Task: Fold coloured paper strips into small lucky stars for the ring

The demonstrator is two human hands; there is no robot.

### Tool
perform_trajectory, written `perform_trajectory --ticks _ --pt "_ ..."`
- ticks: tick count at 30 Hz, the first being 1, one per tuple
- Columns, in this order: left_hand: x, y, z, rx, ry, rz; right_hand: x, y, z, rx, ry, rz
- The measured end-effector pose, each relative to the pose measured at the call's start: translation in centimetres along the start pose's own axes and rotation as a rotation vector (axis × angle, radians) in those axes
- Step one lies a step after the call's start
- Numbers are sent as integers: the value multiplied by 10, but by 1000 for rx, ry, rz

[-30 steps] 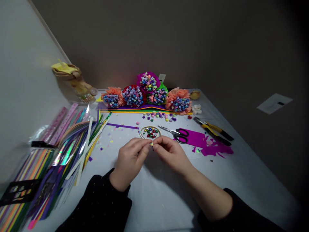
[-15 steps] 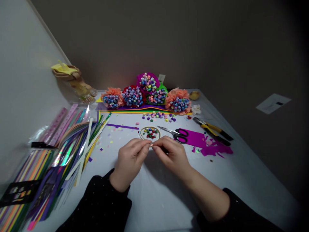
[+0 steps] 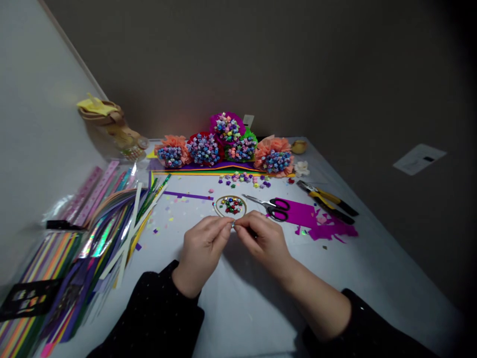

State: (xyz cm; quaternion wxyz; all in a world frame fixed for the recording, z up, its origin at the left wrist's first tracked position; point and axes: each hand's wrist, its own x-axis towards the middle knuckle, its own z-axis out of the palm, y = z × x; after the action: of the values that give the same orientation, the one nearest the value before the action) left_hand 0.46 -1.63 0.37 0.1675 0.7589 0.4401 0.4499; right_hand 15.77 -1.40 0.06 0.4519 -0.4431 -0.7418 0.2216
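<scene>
A tiny shiny piece (image 3: 233, 225) sits between the fingertips, left hand (image 3: 203, 243) and right hand (image 3: 265, 242) each pinched closed on it, just nearer than the rim of the dish (image 3: 245, 203). White table (image 3: 246, 308) opens between the forearms and runs to its right edge. Counted: one dish, one scissors (image 3: 267, 203), one pliers (image 3: 323, 203), five bouquets (image 3: 226, 127) along the far edge.

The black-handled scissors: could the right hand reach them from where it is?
Probably yes: the scissors lie just beyond the right hand, with nothing visible between, though that hand is busy pinching a tiny shiny piece with the left hand.
</scene>
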Motion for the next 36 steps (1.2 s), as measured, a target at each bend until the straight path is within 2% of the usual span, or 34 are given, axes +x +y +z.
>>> perform_trajectory --ticks 8,10,14,19,24,30,33,36 --pt "-2 -3 2 27 -14 34 0 -3 2 21 30 99" --pt "0 -2 -1 5 -33 1 3 -3 0 129 8 211" --pt "4 -1 -4 -62 -54 -18 8 0 -3 502 -107 519" --pt "4 -2 -5 -64 -17 -55 9 1 -2 775 -166 714" --pt "4 -1 -7 -49 -30 -33 10 -1 -2 838 -173 751" --pt "4 1 -7 -40 -48 -18 10 -1 -3 787 -177 726" --pt "5 1 -7 -63 -50 -25 9 -2 -4 733 -176 663" --pt "7 1 -7 -90 -33 -37 8 -3 -5 574 -144 524"
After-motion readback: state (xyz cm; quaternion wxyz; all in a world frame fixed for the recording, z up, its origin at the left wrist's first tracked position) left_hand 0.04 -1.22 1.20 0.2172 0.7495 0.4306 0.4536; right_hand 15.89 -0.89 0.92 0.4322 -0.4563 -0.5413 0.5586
